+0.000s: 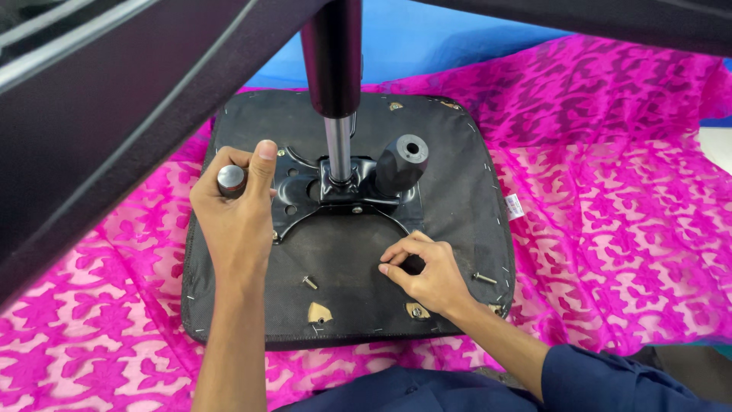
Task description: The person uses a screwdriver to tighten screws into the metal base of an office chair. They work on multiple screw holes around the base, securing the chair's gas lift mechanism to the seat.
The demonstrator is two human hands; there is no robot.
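Overhead: a thick black chair leg (114,145) slants across the top left, and the black gas-lift column (332,53) drops straight down the middle with its shiny steel rod (338,149), so the far half of the work is crowded.
Seat: the upturned square chair seat with black fabric underside (450,206) lies flat on the pink patterned lace cloth (610,229); staples dot its rim.
Plate: the black stamped metal mounting plate (293,194) sits at the seat's centre, holes showing, with a chunky black faceted knob (402,162) sticking up beside the rod.
Left hand: the left hand (236,214) is wrapped around a round black handle with a silvery end cap (231,179), thumb up on top, just left of the plate.
Right hand: the right hand (423,267) has its fingertips drawn together, pressing on the fabric; whether anything small is pinched, I can't tell.
Loose bits: one short steel bolt (309,282) lies between the hands, another steel bolt (484,278) near the right edge.
Room: open fabric along the near edge, apart from two tan torn holes (319,313).
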